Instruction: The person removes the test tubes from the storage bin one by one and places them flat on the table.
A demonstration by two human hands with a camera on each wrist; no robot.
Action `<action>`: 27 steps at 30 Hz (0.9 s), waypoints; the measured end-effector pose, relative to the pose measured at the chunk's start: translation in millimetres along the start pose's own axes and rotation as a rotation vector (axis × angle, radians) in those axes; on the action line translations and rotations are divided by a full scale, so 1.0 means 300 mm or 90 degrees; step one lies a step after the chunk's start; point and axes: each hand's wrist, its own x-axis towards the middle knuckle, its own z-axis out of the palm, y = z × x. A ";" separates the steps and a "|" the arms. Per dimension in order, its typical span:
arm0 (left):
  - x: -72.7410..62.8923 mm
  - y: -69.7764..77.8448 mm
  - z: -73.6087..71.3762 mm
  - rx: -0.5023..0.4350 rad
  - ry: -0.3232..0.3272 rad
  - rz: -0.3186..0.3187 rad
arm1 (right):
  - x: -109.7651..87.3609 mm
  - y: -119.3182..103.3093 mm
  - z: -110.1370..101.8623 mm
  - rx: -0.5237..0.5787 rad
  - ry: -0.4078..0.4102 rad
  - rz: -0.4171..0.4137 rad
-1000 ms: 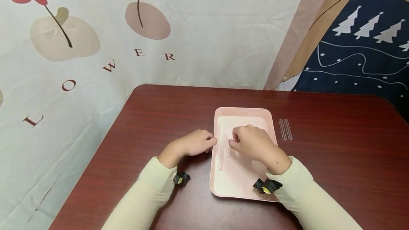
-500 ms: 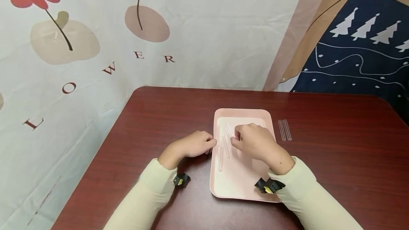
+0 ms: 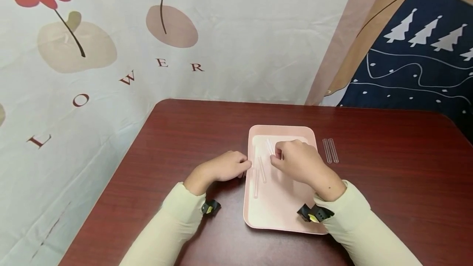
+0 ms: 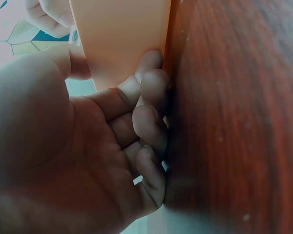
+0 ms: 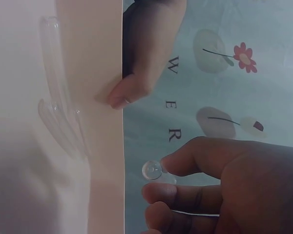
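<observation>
My right hand (image 3: 301,161) is over the pink tray (image 3: 273,218), pinching a clear test tube (image 3: 270,146) between thumb and fingers. In the right wrist view the round end of this tube (image 5: 152,170) points at the camera, above the tray's rim. Several more clear tubes (image 3: 262,169) lie inside along the tray's left side; their rounded ends show in the right wrist view. On the left, my left hand (image 3: 223,165) holds the tray's side wall (image 4: 122,39), thumb over the rim and curled fingers against the outside, knuckles down on the table.
Right of the tray, two clear tubes (image 3: 330,151) lie side by side on the dark red wooden table (image 3: 388,184). A white printed cloth (image 3: 240,44) hangs behind the table's far edge, with a navy tree-patterned one (image 3: 417,69) at the right.
My right hand has moved slightly right and away from the tubes at the tray's left, carrying the pinched test tube with it. The left hand has stayed at the rim.
</observation>
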 end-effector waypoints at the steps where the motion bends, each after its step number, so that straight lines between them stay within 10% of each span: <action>1: 0.000 0.000 0.000 -0.003 0.000 0.000 | 0.001 0.002 -0.002 0.003 0.001 0.001; 27: 0.001 0.002 0.003 -0.001 0.005 0.009 | 0.001 0.054 -0.050 0.042 0.025 0.023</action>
